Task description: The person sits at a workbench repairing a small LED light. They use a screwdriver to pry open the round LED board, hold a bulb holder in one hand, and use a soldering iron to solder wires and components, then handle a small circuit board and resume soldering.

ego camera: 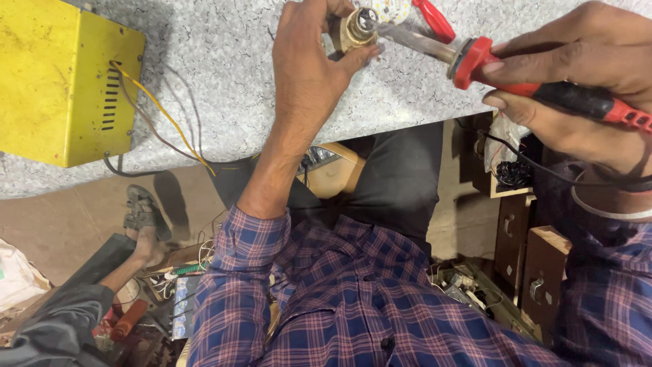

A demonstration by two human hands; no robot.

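My left hand (309, 58) grips a small brass lamp base (356, 28) just above the speckled grey table (231, 75), near its front edge. My right hand (577, 75) holds a red and black soldering iron (536, 85) by its handle. The iron's metal shaft (418, 42) points left and its tip meets the top of the brass base. A round white board with small yellow dots (392, 9) lies just behind the base, partly hidden.
A yellow metal box (58, 81) with vent slots and trailing wires (159, 119) sits at the table's left. A red-handled tool (435, 19) lies at the top. Wooden drawers (526, 251), scattered parts and another person's sandalled foot (139, 221) are below the table.
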